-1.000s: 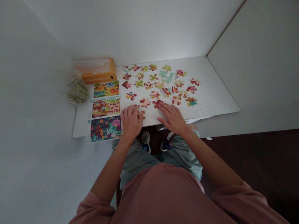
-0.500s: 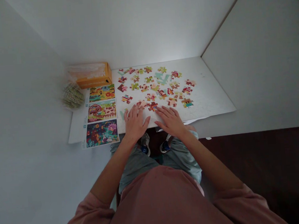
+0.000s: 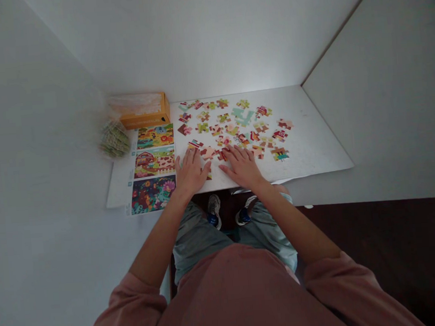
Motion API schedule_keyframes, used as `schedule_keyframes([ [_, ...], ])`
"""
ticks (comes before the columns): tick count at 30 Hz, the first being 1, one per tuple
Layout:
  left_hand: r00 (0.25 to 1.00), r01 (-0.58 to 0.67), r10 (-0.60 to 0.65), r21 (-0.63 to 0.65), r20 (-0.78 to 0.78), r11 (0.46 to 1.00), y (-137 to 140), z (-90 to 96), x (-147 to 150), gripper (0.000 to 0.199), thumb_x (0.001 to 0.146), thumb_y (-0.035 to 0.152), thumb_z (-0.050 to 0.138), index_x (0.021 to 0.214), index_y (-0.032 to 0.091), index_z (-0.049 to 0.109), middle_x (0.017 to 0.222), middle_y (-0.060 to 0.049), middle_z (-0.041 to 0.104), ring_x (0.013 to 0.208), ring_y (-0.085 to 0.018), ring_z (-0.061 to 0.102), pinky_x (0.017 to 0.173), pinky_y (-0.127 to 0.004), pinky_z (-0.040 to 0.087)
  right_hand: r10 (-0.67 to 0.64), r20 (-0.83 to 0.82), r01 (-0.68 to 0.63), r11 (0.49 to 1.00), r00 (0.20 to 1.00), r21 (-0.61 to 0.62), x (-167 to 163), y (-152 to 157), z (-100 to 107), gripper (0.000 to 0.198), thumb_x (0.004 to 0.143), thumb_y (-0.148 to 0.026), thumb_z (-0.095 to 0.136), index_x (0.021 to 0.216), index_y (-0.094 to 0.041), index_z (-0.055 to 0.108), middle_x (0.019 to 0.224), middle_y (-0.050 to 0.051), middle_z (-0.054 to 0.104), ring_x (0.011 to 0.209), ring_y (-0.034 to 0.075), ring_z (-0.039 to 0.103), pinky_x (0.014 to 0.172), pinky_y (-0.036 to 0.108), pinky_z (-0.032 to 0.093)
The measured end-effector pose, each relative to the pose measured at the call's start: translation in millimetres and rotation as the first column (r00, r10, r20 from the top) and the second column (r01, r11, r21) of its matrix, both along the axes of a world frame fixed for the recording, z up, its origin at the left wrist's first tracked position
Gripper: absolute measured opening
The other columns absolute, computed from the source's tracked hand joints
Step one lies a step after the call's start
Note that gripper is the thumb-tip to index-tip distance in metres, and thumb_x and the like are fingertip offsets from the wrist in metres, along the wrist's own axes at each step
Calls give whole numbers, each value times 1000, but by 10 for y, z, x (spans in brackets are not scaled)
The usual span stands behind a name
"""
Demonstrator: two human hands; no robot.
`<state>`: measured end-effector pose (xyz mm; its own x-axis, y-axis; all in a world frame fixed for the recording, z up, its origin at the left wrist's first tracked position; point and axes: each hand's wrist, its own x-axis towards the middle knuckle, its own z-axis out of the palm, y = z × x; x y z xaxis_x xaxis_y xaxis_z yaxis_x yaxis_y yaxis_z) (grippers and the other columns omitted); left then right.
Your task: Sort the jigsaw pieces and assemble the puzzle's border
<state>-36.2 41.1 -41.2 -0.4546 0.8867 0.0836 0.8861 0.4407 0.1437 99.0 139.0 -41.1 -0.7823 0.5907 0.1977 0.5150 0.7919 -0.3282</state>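
Your left hand point(image 3: 189, 174) and right hand point(image 3: 243, 168) had fingers apart, the right's over the red piece point(image 3: 221, 156) toward the table's point(image 3: 314, 148) near side, seemingly light, stiff card, best pinched by opposite edges.

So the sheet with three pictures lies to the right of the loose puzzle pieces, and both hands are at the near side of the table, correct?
Not quite: the head view shows the sheet with three pictures to the left of the loose puzzle pieces. The left hand and right hand are indeed at the near side of the table.
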Motion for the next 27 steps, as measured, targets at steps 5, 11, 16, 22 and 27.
schedule_keyframes([
  [5, 999, -40, 40, -1, -22, 999, 59, -7, 6, 52, 73, 45, 22, 119, 22, 12, 124, 0, 11, 113, -18, 1, 93, -38, 2, 20, -12, -19, 999, 1000, 29, -22, 64, 1, 40, 78, -39, 25, 116, -28, 23, 121, -6, 22, 110, 17, 14, 90, 39, 12],
  [11, 999, 44, -44, -5, -6, 999, 195, -3, 10, 52, 72, 47, 20, 117, 21, 18, 124, 0, 12, 113, -18, -2, 93, -37, 1, -100, 1, 100, 994, 995, 38, 318, 174, 24, 41, 77, -37, 27, 117, -27, 23, 121, -3, 22, 109, 20, 18, 87, 40, 16],
  [16, 995, 94, -93, -18, 46, 995, 368, -26, 147, 59, 70, 51, 23, 118, 18, 16, 125, -2, 9, 113, -19, -5, 92, -37, 1, -182, 104, 183, 983, 978, 5, 629, 428, -208, 46, 73, -39, 34, 116, -28, 23, 120, -1, 23, 106, 22, 21, 85, 41, 18],
  [22, 985, 174, -174, 65, 1, 983, 600, -109, 314, 67, 69, 55, 22, 120, 14, 6, 125, -5, 4, 112, -21, -7, 91, -40, 0, -237, 159, 242, 970, 958, -12, 722, 555, -326, 45, 71, -35, 38, 113, -26, 29, 116, 3, 28, 102, 23, 25, 79, 40, 24],
  [27, 982, 189, -189, 47, -7, 981, 710, -137, 438, 61, 72, 50, 21, 120, 15, 4, 125, -5, 5, 112, -21, -9, 90, -41, 0, -355, 78, 350, 934, 931, 76, 722, 508, -192, 47, 71, -36, 39, 114, -22, 29, 110, 8, 31, 100, 25, 26, 78, 42, 22],
])
